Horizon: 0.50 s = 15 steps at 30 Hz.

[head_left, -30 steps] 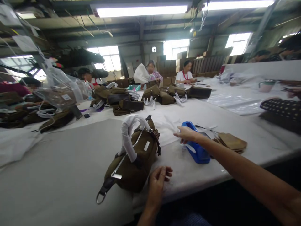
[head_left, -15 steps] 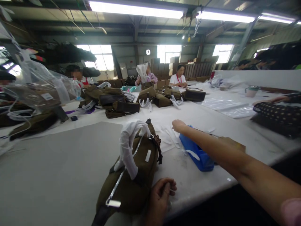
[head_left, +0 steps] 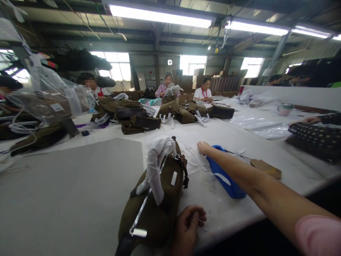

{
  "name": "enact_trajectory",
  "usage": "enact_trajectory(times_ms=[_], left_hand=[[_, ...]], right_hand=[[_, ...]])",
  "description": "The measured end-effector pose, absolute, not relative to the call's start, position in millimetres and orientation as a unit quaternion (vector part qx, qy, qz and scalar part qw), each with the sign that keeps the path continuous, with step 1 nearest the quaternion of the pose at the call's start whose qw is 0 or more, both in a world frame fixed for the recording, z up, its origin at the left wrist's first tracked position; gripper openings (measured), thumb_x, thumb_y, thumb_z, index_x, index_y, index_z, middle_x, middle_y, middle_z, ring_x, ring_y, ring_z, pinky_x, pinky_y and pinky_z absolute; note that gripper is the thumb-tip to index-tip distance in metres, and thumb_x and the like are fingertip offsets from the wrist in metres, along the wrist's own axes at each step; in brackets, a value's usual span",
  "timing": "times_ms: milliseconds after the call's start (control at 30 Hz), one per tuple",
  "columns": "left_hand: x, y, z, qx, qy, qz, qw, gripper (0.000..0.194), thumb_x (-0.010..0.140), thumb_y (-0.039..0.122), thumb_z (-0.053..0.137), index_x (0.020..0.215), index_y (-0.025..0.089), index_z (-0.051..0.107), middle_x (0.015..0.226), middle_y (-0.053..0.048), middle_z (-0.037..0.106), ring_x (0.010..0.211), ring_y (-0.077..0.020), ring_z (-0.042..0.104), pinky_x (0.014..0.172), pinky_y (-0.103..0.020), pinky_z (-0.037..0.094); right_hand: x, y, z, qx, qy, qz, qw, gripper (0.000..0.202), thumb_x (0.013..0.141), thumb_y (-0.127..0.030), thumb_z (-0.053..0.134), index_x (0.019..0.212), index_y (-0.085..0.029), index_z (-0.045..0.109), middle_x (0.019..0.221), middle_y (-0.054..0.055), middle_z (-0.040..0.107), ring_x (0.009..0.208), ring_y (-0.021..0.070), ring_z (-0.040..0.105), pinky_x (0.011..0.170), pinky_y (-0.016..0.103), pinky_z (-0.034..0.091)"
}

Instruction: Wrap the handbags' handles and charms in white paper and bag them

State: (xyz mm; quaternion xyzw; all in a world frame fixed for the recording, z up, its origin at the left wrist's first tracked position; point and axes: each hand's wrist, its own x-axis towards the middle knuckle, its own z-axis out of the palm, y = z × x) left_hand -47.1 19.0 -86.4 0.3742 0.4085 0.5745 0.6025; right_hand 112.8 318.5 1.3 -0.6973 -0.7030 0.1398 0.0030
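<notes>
An olive bag [head_left: 157, 206] with a silver zip stands on the table near me, its handles [head_left: 154, 167] wrapped in white material. A leopard-pattern tie hangs at its far right side. My left hand [head_left: 189, 224] rests beside the bag's right side, its fingers curled; whether something small is in them I cannot make out. My right arm reaches across a blue tray [head_left: 226, 177], and my right hand [head_left: 204, 147] is over white strips [head_left: 195, 156] at the tray's far left end. Its fingers are bent down and their tips are hidden.
More olive bags [head_left: 141, 117] are piled across the table [head_left: 106, 170]. Clear plastic sheets [head_left: 255, 124], a brown card piece [head_left: 266, 169] and a dotted black item [head_left: 317, 137] lie to the right. Several people are around the table. A plastic-wrapped bundle is at left.
The view has shifted slightly, moving the near bag and both hands rightward in the picture. Across the table, a person's white-wrapped item is lower. My hands keep nearly the same poses.
</notes>
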Motion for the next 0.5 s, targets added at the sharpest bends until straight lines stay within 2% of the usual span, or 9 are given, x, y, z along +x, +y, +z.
enact_trajectory(times_ms=[100,267,400,500], left_hand=[[-46.4,18.4,-84.9,0.375,0.412,0.575,0.599,0.048,0.079,0.062,0.075,0.091,0.016,0.078,0.086,-0.011,0.076,0.078,-0.0210,0.071,0.070,-0.029,0.055],[-45.5,15.7,-81.7,0.380,0.430,0.580,0.578,0.052,0.076,0.066,0.076,0.089,0.016,0.078,0.086,-0.011,0.076,0.077,-0.0212,0.070,0.069,-0.029,0.055],[-47.6,8.6,-67.9,0.425,0.468,0.561,0.534,0.048,0.079,0.064,0.073,0.091,0.017,0.079,0.089,-0.011,0.076,0.078,-0.0216,0.070,0.069,-0.029,0.055],[-52.2,2.0,-38.6,0.481,0.489,0.553,0.473,0.039,0.086,0.056,0.069,0.095,0.020,0.079,0.094,-0.010,0.077,0.080,-0.0227,0.071,0.073,-0.031,0.057]], right_hand=[[113.5,314.6,0.3,-0.704,-0.696,0.144,0.006,0.028,0.098,-0.037,0.064,0.114,-0.014,0.066,0.108,0.010,0.070,0.093,0.0192,0.069,0.082,0.037,0.060],[111.4,307.6,10.5,-0.705,-0.692,0.136,0.070,0.034,0.096,-0.033,0.067,0.120,-0.010,0.063,0.120,0.013,0.065,0.106,0.0234,0.066,0.090,0.041,0.057],[119.1,303.4,31.2,-0.693,-0.688,0.152,0.153,0.031,0.098,-0.037,0.063,0.118,-0.012,0.065,0.119,0.012,0.066,0.105,0.0223,0.066,0.093,0.043,0.056],[130.0,289.0,44.8,-0.664,-0.687,0.189,0.227,0.030,0.101,-0.038,0.058,0.117,-0.013,0.065,0.107,0.008,0.070,0.092,0.0187,0.069,0.086,0.040,0.058]])
